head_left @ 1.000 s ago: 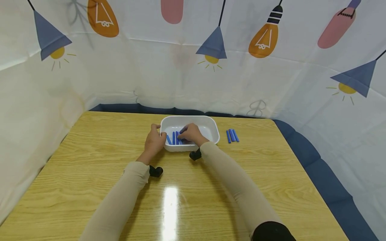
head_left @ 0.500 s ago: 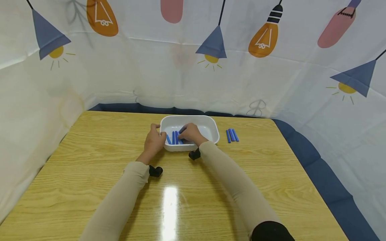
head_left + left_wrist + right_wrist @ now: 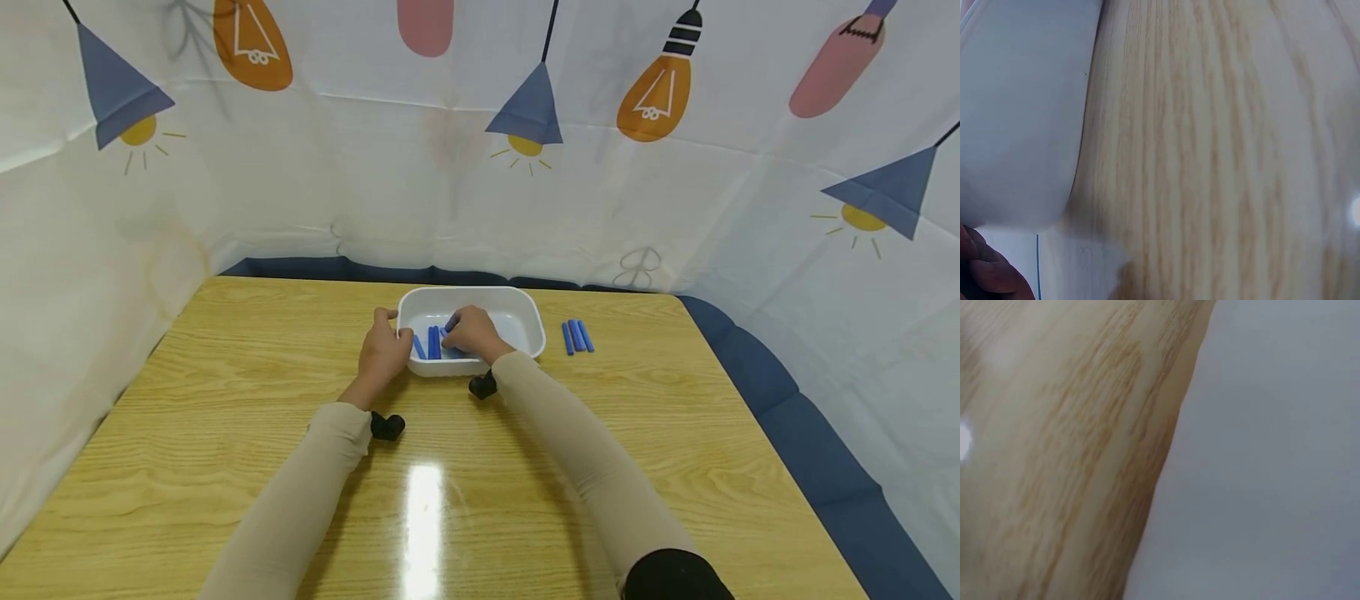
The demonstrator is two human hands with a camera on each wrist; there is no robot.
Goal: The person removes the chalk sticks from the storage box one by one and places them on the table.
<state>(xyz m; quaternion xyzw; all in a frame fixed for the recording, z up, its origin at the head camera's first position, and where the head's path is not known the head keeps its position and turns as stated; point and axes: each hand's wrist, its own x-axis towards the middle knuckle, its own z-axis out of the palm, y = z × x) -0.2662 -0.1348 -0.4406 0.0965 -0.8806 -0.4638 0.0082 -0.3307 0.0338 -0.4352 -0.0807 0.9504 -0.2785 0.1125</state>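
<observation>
Tray (image 3: 517,315), white, near the far edge of a wooden counter (image 3: 247,358). At its left end, left hand (image 3: 382,348), thumb over the rim by the near corner, fingers along the outer wall: grip narrow, holding the tray. Inside, right hand (image 3: 474,330), across the near wall, fingertips down among blue sticks (image 3: 437,342). State of that grip impossible to tell, pinching or merely touching. In the tray's left half, one stick tilted beside the end wall, then two side by side, others partly hidden beneath the right hand. On the counter to the right of the tray, three more sticks close together. In the left wrist view, bent fingers (image 3: 1000,275) at the lower left, just below the tray; in the right wrist view, a blurred pale surface (image 3: 1260,456) beside the counter. Beige sleeves (image 3: 592,458) on both arms. Behind, white sheet (image 3: 337,183) with printed lamps (image 3: 534,108) and bulbs (image 3: 656,100).
</observation>
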